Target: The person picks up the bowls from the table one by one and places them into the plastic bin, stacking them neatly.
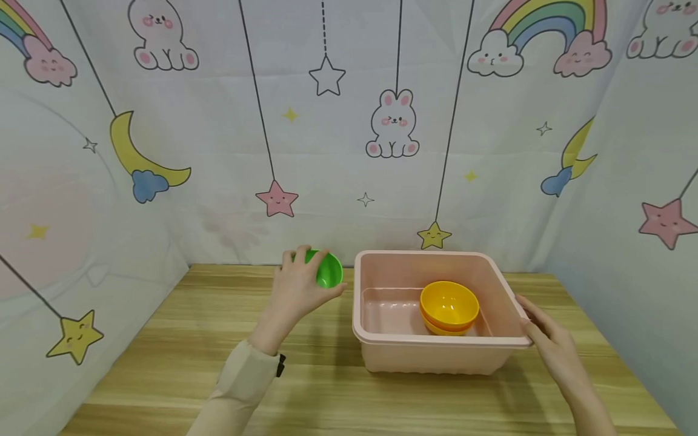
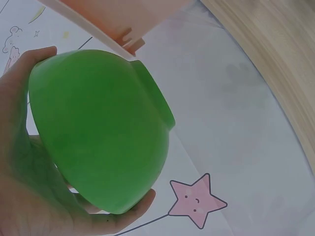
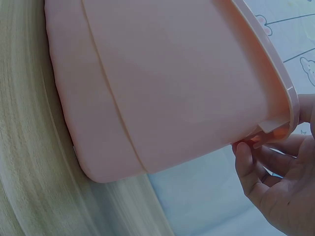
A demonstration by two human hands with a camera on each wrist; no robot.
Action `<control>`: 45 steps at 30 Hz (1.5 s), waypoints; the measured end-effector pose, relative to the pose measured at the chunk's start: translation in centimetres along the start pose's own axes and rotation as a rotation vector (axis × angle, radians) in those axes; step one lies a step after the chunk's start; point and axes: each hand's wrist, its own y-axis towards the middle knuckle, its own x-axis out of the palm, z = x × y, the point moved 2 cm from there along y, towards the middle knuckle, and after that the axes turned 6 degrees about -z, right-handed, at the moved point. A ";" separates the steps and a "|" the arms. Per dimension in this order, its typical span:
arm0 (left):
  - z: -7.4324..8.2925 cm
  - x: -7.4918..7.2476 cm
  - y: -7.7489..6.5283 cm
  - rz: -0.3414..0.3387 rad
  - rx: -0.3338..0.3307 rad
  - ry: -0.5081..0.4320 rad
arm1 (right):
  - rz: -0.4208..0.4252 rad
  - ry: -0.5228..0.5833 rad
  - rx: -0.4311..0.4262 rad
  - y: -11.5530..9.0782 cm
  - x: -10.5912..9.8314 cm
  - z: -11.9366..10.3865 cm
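My left hand (image 1: 298,284) grips a green bowl (image 1: 329,271) by its rim, to the left of a pink plastic bin (image 1: 431,340). The bowl is tilted, with its mouth towards the palm in the left wrist view, where its rounded outside and foot ring (image 2: 156,93) show. Inside the bin, towards its right side, sit stacked yellow-orange bowls (image 1: 449,306); how many cannot be told. At the bin's right end my right hand (image 1: 553,339) holds the rim, with fingers curled under the lip in the right wrist view (image 3: 283,167).
The bin stands on a wood-grain table (image 1: 229,339). Behind the table and along both sides hangs a pale cloth (image 1: 338,145) printed with stars, rabbits, moons and rainbows. The table's back edge lies close behind the bin.
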 end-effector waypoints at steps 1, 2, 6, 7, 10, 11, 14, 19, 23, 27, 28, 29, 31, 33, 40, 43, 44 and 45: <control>0.1 0.0 0.0 0.001 0.000 0.000 | 0.001 -0.002 -0.001 0.0 0.0 0.0; 0.2 -0.1 0.0 0.002 0.001 0.001 | 0.003 -0.003 -0.001 0.0 0.0 0.0; 0.6 -0.4 0.1 0.010 0.006 0.009 | 0.002 -0.005 -0.004 0.0 0.0 -0.1; 0.7 -0.5 0.1 0.012 0.008 0.011 | 0.001 -0.005 -0.006 0.0 0.0 -0.1; 1.1 -0.8 0.1 0.017 0.014 0.011 | -0.002 -0.005 -0.015 -0.1 0.0 -0.1; 1.2 -0.9 0.1 0.019 0.017 0.011 | -0.002 -0.004 -0.019 -0.1 0.0 -0.1; 1.6 -1.2 0.0 0.019 0.022 0.006 | 0.003 -0.001 -0.026 -0.1 0.0 -0.1; 2.1 -1.6 0.1 0.010 0.028 0.003 | 0.011 -0.004 -0.030 -0.1 0.0 -0.1; 2.5 -1.9 0.2 0.004 0.039 0.004 | 0.007 -0.007 -0.032 -0.1 0.0 -0.1; 2.8 -2.1 0.4 -0.001 0.051 -0.004 | 0.004 -0.004 -0.035 -0.1 0.0 -0.2; 2.9 -2.2 0.4 -0.002 0.054 -0.003 | 0.003 -0.004 -0.036 -0.1 0.0 -0.2; 3.0 -2.2 0.4 -0.003 0.055 -0.006 | 0.003 -0.003 -0.037 -0.1 0.0 -0.2; 3.2 -2.3 0.5 -0.005 0.057 -0.005 | 0.003 0.000 -0.037 -0.1 0.0 -0.1; 3.3 -2.4 0.7 -0.007 0.060 -0.002 | 0.007 -0.003 -0.039 -0.1 0.0 -0.1; 3.8 -2.7 0.9 -0.018 0.071 -0.004 | 0.006 -0.003 -0.037 -0.1 0.1 -0.1; 4.0 -2.8 1.0 -0.020 0.082 -0.005 | 0.011 -0.005 -0.038 -0.1 0.1 -0.1; 4.1 -2.9 1.1 -0.019 0.086 -0.003 | 0.012 -0.006 -0.039 -0.1 0.1 -0.1; 4.1 -2.9 1.1 -0.018 0.089 -0.004 | 0.014 -0.007 -0.039 -0.1 0.1 -0.1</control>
